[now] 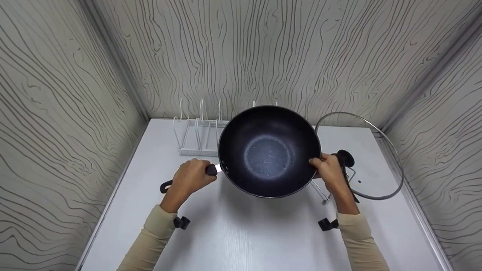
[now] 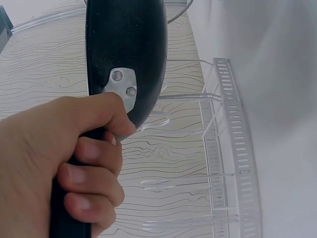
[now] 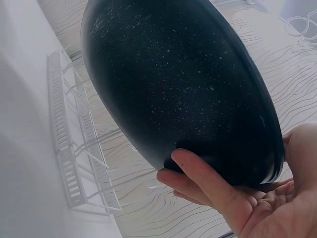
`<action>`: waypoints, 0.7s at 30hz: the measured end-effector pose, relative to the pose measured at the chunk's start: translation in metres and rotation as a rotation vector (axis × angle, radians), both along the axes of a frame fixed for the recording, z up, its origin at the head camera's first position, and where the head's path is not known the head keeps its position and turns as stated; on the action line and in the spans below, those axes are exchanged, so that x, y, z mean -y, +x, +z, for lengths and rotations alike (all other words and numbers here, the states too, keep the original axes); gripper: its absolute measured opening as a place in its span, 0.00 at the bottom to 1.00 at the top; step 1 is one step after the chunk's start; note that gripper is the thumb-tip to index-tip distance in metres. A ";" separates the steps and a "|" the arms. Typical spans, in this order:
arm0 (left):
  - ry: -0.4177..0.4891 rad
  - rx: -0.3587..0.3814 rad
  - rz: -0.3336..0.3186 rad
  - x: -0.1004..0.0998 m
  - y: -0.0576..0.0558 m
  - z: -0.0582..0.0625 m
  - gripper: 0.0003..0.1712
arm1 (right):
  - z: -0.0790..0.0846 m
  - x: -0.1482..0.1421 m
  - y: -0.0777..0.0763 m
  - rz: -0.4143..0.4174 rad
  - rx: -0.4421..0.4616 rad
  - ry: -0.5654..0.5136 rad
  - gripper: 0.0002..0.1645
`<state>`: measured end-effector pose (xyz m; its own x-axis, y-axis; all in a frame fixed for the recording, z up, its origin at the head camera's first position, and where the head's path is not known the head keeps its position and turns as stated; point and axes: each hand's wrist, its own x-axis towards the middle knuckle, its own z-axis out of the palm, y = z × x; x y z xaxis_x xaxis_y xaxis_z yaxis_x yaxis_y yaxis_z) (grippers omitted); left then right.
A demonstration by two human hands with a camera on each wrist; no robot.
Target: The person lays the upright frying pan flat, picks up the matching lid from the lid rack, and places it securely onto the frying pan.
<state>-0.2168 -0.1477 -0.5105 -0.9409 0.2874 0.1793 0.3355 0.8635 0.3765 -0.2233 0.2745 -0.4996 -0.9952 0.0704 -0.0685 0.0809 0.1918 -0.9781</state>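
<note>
A dark, deep wok [image 1: 267,150] with a speckled coating is held above the white table, its inside facing me in the head view. My left hand [image 1: 192,175] grips its black handle [image 2: 69,218], fingers curled round it and thumb near the riveted metal bracket [image 2: 123,89]. At the opposite side, my right hand [image 1: 330,171] pinches the rim, thumb over the inside. In the right wrist view its fingers [image 3: 203,173] press on the speckled outside. Behind the wok stands a white wire rack [image 1: 197,152], partly hidden by it.
A round glass lid [image 1: 401,171] with a metal rim lies at the right, extending past the table edge; a black knob [image 1: 345,159] shows beside my right hand. Patterned walls [image 1: 241,56] close in the back and both sides of the table [image 1: 241,241].
</note>
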 end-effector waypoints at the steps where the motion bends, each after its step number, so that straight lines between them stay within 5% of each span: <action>1: -0.003 -0.007 0.001 0.000 0.000 -0.001 0.21 | -0.001 0.001 0.001 -0.005 0.001 -0.002 0.20; 21: -0.057 -0.029 0.012 0.005 0.003 -0.015 0.21 | -0.023 0.005 0.024 -0.046 0.064 -0.025 0.23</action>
<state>-0.2137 -0.1523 -0.5259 -0.9391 0.2866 0.1897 0.3348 0.8874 0.3168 -0.1993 0.2690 -0.5221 -0.9845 0.1137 -0.1337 0.1512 0.1618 -0.9752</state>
